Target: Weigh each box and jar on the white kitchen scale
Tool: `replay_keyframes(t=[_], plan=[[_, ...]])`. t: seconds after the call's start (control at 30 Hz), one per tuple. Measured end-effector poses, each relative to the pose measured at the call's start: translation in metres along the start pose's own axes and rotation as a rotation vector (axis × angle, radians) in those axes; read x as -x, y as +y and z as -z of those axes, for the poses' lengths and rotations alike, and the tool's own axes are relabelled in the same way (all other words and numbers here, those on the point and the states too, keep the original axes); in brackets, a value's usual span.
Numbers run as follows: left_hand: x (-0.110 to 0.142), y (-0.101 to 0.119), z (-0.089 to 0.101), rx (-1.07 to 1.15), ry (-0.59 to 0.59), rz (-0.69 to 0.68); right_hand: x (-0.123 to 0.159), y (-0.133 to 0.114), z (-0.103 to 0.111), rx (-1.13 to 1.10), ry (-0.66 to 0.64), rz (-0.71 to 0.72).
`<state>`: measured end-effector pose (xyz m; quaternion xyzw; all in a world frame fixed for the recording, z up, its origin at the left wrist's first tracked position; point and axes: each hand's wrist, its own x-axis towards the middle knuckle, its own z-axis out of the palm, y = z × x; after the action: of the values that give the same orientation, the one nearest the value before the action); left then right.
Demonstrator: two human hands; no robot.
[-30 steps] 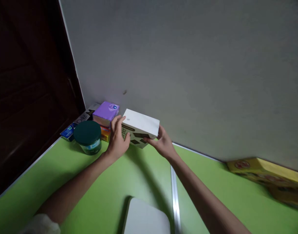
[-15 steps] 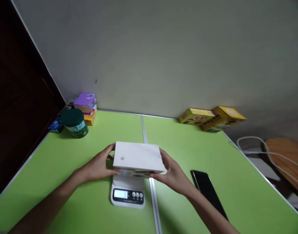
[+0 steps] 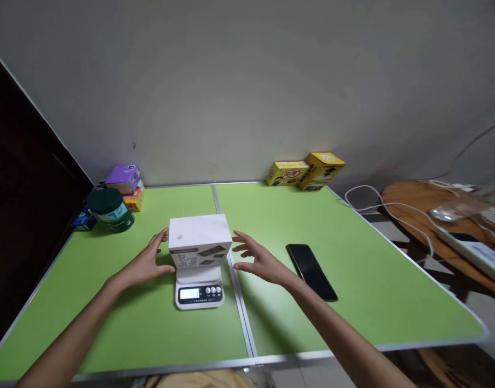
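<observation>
A white cardboard box (image 3: 199, 233) with dark pictures and lettering on its front stands on the platform of a white kitchen scale (image 3: 199, 295). The scale's display is lit, but its digits are too small to read. Just left of the box is my left hand (image 3: 144, 264), its fingers spread and the thumb close to the box's lower front corner. On the other side my right hand (image 3: 258, 261) is open too, with a small gap between its fingertips and the box. The scale's platform is mostly hidden under the box.
A black smartphone (image 3: 311, 272) lies on the green table (image 3: 288, 323) to the right. Yellow boxes (image 3: 290, 173) stand by the wall. At the back left are a dark green tub (image 3: 110, 211) and a purple pack (image 3: 123, 179). White cables (image 3: 393, 203) hang beyond the right edge.
Both hands have let go of the white box and moved apart from its sides. The box now rests on the scale. My view has shifted, showing the table's front edge.
</observation>
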<state>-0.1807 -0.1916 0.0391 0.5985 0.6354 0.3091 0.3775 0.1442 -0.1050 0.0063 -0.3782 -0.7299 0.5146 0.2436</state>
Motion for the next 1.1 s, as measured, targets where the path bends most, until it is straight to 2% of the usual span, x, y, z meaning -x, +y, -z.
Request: replay_keyframes(t=[0.1,0.23,0.37,0.43,0.53,0.57,0.63,0.77,0.87,0.97,1.1], plan=[[0.000,-0.002,-0.002,0.008,-0.007,-0.027,-0.002,0.001,-0.005,-0.014,-0.026,-0.030],[-0.008,-0.003,-0.005,0.035,-0.052,-0.007,-0.022,0.002,-0.018,-0.027,-0.071,-0.053],[-0.019,0.008,-0.010,0.125,-0.119,-0.004,-0.041,-0.001,-0.024,-0.119,-0.083,0.046],[-0.025,0.021,-0.018,0.103,-0.112,0.000,-0.041,-0.003,-0.012,-0.175,-0.076,0.111],[-0.048,0.053,-0.044,0.077,-0.119,0.015,-0.026,0.001,0.032,-0.172,-0.016,0.107],[-0.059,0.068,-0.060,0.086,-0.134,0.002,-0.016,0.006,0.051,-0.151,0.033,0.093],[-0.088,0.100,-0.102,0.083,-0.151,-0.059,0.006,0.023,0.094,-0.099,0.185,0.055],[-0.163,0.161,-0.215,0.006,-0.151,-0.164,0.050,0.077,0.181,-0.022,0.524,-0.130],[-0.221,0.195,-0.292,-0.010,-0.212,-0.255,0.070,0.118,0.242,-0.036,0.688,-0.242],[-0.269,0.221,-0.348,-0.032,-0.260,-0.320,0.073,0.149,0.298,-0.045,0.764,-0.245],[-0.319,0.242,-0.400,-0.010,-0.215,-0.311,0.053,0.180,0.354,-0.054,0.850,-0.224]])
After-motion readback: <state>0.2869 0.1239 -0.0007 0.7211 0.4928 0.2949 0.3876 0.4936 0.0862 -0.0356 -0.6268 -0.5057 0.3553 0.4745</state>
